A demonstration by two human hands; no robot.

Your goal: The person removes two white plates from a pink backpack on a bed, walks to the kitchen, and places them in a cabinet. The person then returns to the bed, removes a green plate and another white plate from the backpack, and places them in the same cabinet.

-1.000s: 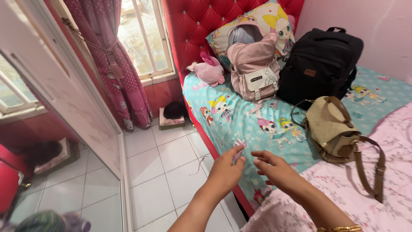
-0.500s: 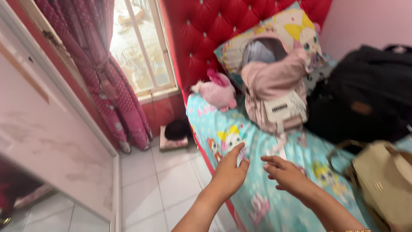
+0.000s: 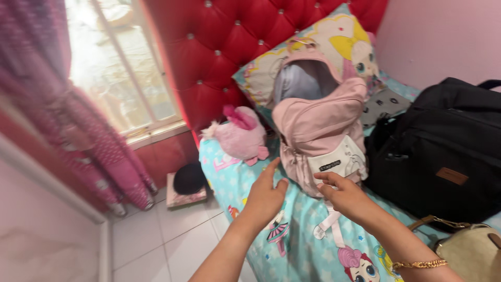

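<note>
From the head camera, our left hand and right hand reach toward the pink backpack, both open and empty, not yet touching it. It stands upright on the bed, top unzipped, at twelve o'clock. A pink plush toy sits at ten o'clock, a black bag crowds it at three.
</note>
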